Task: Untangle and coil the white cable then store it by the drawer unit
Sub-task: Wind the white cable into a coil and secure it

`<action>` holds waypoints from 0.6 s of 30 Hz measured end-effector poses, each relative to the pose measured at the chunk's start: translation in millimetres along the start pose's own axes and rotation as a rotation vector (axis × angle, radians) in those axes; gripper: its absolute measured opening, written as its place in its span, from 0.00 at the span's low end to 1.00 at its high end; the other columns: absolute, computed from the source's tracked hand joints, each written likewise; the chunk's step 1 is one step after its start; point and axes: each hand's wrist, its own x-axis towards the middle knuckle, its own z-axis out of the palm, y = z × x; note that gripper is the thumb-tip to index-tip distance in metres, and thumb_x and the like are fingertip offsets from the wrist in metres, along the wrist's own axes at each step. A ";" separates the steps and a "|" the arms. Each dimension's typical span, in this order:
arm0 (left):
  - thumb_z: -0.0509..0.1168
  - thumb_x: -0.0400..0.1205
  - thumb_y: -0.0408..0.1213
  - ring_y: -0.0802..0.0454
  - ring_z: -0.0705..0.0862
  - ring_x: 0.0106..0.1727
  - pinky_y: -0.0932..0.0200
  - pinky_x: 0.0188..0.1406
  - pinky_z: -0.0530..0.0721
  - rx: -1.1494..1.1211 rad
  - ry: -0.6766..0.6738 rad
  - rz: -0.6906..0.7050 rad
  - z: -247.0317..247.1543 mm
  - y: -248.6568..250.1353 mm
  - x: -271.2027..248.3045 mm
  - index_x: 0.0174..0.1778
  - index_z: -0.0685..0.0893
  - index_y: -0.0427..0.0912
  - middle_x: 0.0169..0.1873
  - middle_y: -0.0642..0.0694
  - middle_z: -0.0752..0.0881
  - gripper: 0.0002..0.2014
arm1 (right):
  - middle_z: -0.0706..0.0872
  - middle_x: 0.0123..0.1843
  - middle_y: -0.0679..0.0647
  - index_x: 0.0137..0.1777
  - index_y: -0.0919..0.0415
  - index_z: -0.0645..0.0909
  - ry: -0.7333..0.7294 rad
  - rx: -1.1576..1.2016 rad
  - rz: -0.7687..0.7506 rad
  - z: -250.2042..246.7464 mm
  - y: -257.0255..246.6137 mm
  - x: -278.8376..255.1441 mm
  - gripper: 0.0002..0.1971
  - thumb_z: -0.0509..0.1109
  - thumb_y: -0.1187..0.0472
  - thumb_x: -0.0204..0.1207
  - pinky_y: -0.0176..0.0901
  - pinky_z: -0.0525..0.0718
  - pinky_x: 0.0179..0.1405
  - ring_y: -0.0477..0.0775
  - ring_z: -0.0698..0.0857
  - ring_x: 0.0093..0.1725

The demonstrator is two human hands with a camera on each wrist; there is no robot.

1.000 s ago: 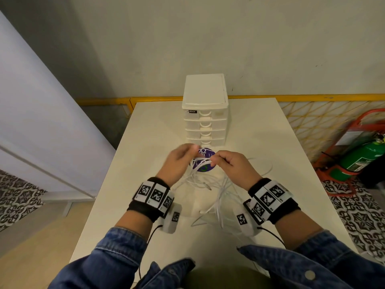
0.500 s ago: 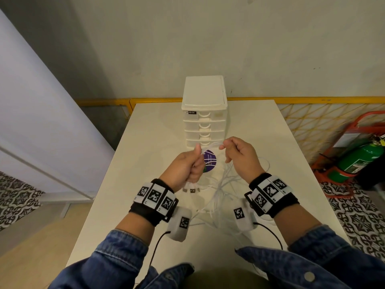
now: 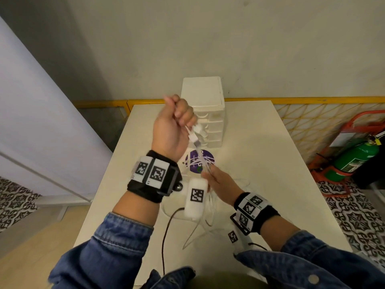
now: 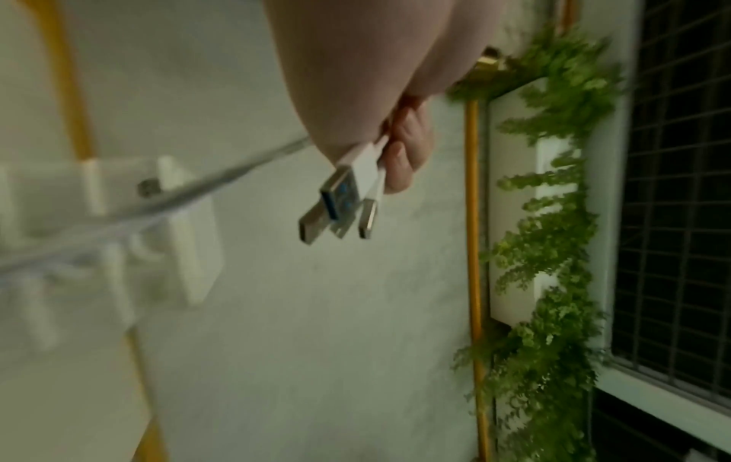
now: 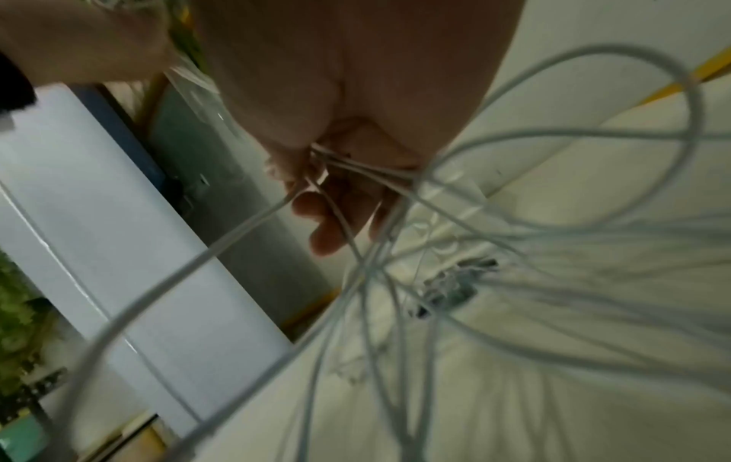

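My left hand (image 3: 177, 124) is raised in front of the white drawer unit (image 3: 205, 105) and grips the plug ends of the white cable (image 3: 192, 136). The left wrist view shows the fingers (image 4: 403, 156) curled round the cable's plugs (image 4: 340, 200), which stick out below. Lower down, my right hand (image 3: 216, 180) pinches a bunch of cable strands (image 3: 203, 163) over a purple round sticker (image 3: 200, 161). In the right wrist view the strands (image 5: 356, 168) run through the right hand's fingers (image 5: 328, 231) and fan out in loose loops (image 5: 553, 250) over the white table (image 3: 260, 147).
The drawer unit stands at the table's far edge against the wall. A green fire extinguisher (image 3: 354, 159) in a red stand sits on the floor to the right. A white panel (image 3: 31, 122) lies to the left of the table.
My left hand has risen well above the table, pulling the plug ends up. My right hand has dropped lower and nearer to me, holding the strands.
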 end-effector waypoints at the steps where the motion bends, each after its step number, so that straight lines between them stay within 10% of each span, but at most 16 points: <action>1: 0.45 0.88 0.45 0.59 0.64 0.20 0.66 0.20 0.68 -0.023 0.026 0.051 -1.3 6.6 5.6 0.38 0.72 0.43 0.20 0.53 0.68 0.17 | 0.75 0.29 0.44 0.38 0.51 0.68 -0.039 -0.035 0.020 2.6 4.9 -4.9 0.10 0.57 0.59 0.83 0.36 0.73 0.33 0.44 0.75 0.28; 13: 0.46 0.89 0.38 0.56 0.69 0.30 0.60 0.36 0.72 0.776 0.298 0.396 -43.1 9.9 9.5 0.40 0.70 0.46 0.30 0.50 0.69 0.13 | 0.76 0.32 0.48 0.45 0.49 0.74 -0.037 0.175 0.019 -9.8 -9.3 -5.1 0.12 0.54 0.66 0.83 0.40 0.75 0.39 0.49 0.75 0.32; 18: 0.46 0.88 0.35 0.54 0.71 0.33 0.57 0.42 0.75 0.917 0.336 0.429 -47.0 4.1 5.2 0.41 0.70 0.46 0.32 0.49 0.70 0.13 | 0.85 0.40 0.53 0.53 0.57 0.82 -0.152 -0.096 -0.058 -5.3 -15.4 -5.4 0.15 0.56 0.50 0.83 0.44 0.77 0.44 0.49 0.82 0.40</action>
